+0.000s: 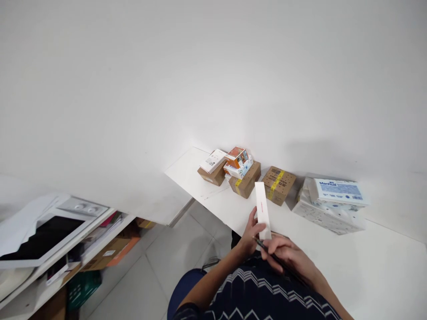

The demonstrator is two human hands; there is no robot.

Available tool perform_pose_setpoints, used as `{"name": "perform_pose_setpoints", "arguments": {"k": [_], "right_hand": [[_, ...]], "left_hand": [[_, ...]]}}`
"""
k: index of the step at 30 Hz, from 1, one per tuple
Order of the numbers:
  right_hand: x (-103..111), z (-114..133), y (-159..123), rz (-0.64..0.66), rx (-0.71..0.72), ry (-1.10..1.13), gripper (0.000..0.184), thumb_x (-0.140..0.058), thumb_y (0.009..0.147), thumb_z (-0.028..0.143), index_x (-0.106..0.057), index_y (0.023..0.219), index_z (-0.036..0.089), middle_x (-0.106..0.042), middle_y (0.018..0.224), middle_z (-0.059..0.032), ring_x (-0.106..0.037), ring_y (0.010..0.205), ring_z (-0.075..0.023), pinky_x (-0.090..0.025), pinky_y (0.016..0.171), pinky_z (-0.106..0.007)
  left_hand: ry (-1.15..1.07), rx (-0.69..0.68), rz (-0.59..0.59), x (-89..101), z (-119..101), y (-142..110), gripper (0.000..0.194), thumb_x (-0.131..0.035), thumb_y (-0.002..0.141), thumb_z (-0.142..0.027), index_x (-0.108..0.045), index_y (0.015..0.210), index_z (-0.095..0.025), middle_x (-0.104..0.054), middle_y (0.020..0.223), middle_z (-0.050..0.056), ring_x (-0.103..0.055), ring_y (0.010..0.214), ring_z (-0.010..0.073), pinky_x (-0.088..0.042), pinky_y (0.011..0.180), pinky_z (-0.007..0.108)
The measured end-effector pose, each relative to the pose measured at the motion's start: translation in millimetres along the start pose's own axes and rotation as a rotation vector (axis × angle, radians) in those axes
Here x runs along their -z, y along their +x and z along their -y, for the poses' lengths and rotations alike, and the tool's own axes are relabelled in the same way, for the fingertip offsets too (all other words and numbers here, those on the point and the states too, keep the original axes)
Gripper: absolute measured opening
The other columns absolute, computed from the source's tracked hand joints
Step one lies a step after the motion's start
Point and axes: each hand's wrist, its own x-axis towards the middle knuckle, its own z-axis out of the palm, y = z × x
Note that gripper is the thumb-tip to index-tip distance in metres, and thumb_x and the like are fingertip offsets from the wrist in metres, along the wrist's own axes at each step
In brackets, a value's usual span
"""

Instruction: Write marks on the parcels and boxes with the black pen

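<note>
My left hand [251,234] is closed around the lower part of a long, narrow white box [262,206] with small red lettering. The box points away from me, over the front of the white table [213,202]. In my right hand [289,252] is a slim dark pen-like tool [259,242]. Its tip lies close to the near end of the box; whether it touches cannot be made out. Beyond the box sits a brown carton with yellow tape [278,184]. To its left, another brown carton [248,180] bears an orange box [237,156] and a white-blue box.
A white box [213,161] tops a brown carton [215,175] farther left. Against the wall at right, a Manhua package [340,191] rests on a larger white package [327,215]. Lower left, a white microwave [43,235] stands on a shelf. A blue seat [182,289] is beneath me.
</note>
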Motion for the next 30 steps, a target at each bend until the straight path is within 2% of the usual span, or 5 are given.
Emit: {"name": "perform_pose_setpoints", "arguments": {"k": [3,6,17,22,30], "right_hand": [[-10,-5,4,0.063,-0.096,-0.080,0.020,-0.065,0.065,0.043,-0.067,0.064,0.023,-0.066,0.064,-0.0036,-0.036,0.042,-0.0112,-0.023,0.044,-0.029],[-9,-4,8,-0.042,-0.089,-0.051,0.015,-0.063,0.066,0.040,-0.064,0.063,0.026,-0.061,0.057,-0.0013,-0.035,0.041,-0.0125,-0.024,0.044,-0.029],[18,35,-7,-0.378,0.417,0.087,0.017,-0.060,0.077,0.042,-0.063,0.089,0.030,-0.058,0.058,-0.0011,-0.052,0.055,-0.0186,-0.042,0.056,-0.033],[6,31,9,-0.517,0.539,-0.140,0.032,-0.049,0.086,0.052,-0.065,0.091,0.025,-0.061,0.061,-0.0026,-0.054,0.057,-0.0184,-0.045,0.060,-0.034],[2,11,31,-0.658,0.379,-0.733,0.021,-0.057,0.080,0.038,-0.061,0.096,0.024,-0.071,0.088,-0.0041,-0.064,0.076,-0.0205,-0.052,0.071,-0.032]], "left_hand": [[0.000,0.016,0.018,2.2,2,-2,0.097,-0.075,0.059,-0.035,-0.031,0.145,-0.024,-0.061,0.105,0.006,-0.058,0.085,0.0201,-0.044,0.070,0.029],[0.008,0.012,-0.007,1.8,3,-4,0.095,-0.074,0.059,-0.033,-0.033,0.144,-0.024,-0.060,0.108,0.007,-0.058,0.089,0.0210,-0.044,0.074,0.030],[-0.050,-0.008,0.007,-2.0,8,-5,0.095,-0.078,0.060,-0.033,-0.033,0.144,-0.024,-0.059,0.113,0.008,-0.058,0.096,0.0249,-0.047,0.075,0.033],[-0.019,-0.035,0.009,-6.4,8,-9,0.093,-0.077,0.064,-0.031,-0.031,0.145,-0.026,-0.058,0.119,0.009,-0.059,0.099,0.0251,-0.047,0.079,0.035],[0.076,-0.042,-0.055,-11.9,3,-14,0.100,-0.078,0.061,-0.029,-0.029,0.147,-0.025,-0.056,0.127,0.010,-0.056,0.112,0.0282,-0.045,0.091,0.037]]}}
